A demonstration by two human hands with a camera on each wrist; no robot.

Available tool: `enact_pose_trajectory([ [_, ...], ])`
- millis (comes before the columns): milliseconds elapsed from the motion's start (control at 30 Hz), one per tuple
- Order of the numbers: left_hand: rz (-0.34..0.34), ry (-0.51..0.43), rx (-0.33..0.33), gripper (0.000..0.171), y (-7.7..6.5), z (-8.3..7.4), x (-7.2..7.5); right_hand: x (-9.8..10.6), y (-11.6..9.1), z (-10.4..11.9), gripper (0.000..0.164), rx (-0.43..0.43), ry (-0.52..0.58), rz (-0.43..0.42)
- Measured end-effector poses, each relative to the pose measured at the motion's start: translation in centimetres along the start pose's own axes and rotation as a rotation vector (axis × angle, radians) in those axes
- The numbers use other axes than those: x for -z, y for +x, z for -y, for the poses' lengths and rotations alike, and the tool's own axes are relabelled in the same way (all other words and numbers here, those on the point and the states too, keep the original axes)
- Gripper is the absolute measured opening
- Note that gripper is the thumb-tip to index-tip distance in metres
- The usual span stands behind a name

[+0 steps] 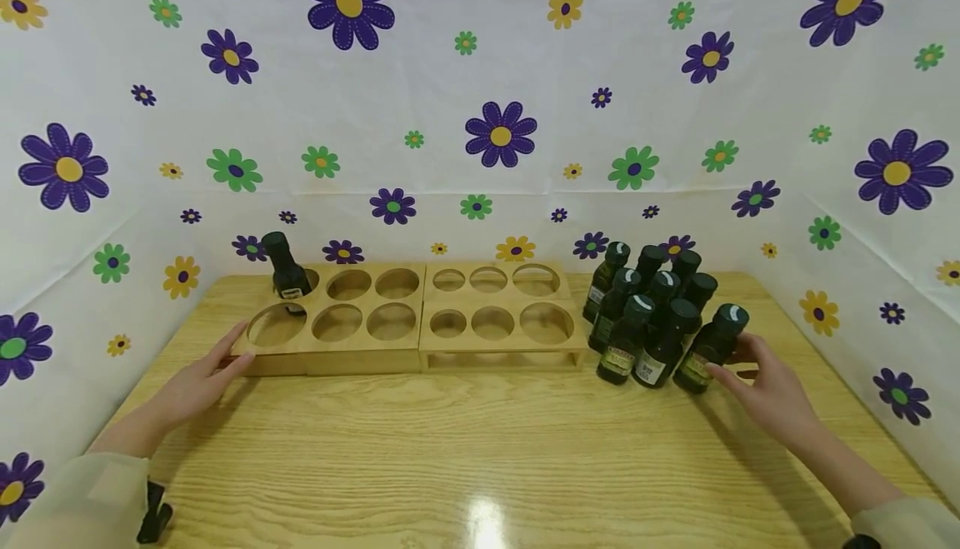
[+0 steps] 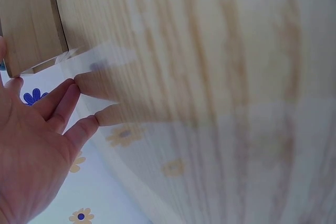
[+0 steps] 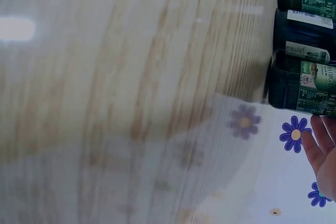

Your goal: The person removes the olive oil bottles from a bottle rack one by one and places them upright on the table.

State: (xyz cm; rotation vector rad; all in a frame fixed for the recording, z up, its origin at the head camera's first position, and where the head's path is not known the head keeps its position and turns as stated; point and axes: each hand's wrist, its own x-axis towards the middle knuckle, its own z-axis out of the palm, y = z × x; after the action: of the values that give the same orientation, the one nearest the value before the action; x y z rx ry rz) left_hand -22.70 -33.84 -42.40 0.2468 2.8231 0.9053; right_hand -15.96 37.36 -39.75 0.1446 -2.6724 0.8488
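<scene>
My left hand [image 1: 197, 391] rests at the left end of the wooden rack [image 1: 360, 361], touching its side with relaxed fingers. At the right, my right hand [image 1: 768, 391] holds the nearest right olive oil bottle [image 1: 703, 357], thumb across its front and fingers at its far side. In the right wrist view, fingertips of the right hand [image 3: 323, 148] meet the side of this dark bottle [image 3: 299, 85], which stands on the table. The thumb is hidden there. A dark-capped bottle [image 1: 287, 270] leans in the rear left hole of the rack.
A second wooden rack [image 1: 504, 351] with round holes adjoins the first. Several dark bottles [image 1: 626, 341] stand close together at its right end. The wooden table [image 1: 450, 449] extends in front, and a white flowered cloth [image 1: 435, 91] hangs behind and at both sides.
</scene>
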Motion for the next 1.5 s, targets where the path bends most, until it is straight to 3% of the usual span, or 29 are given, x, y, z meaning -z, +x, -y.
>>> enact_pose_trajectory([
  [633,0.003,-0.021,-0.014,0.072,-0.1,-0.3,0.0,-0.7,0.8,-0.3,0.053,-0.041,0.066,-0.005],
  [867,0.001,-0.012,-0.015,0.072,0.0,0.1,-0.2,-0.3,0.3,-0.3,0.061,-0.07,0.057,0.033],
  [1133,0.004,-0.005,-0.023,0.072,0.1,0.1,0.0,0.2,-1.3,-0.6,0.051,-0.069,0.075,-0.053],
  [1333,0.001,-0.01,-0.023,0.072,0.0,-0.1,0.0,0.2,-2.3,1.4,0.044,-0.051,0.102,-0.092],
  [1500,0.001,-0.001,-0.022,0.072,-0.1,-0.2,0.1,-0.9,-2.6,4.0,0.037,0.079,0.154,-0.146],
])
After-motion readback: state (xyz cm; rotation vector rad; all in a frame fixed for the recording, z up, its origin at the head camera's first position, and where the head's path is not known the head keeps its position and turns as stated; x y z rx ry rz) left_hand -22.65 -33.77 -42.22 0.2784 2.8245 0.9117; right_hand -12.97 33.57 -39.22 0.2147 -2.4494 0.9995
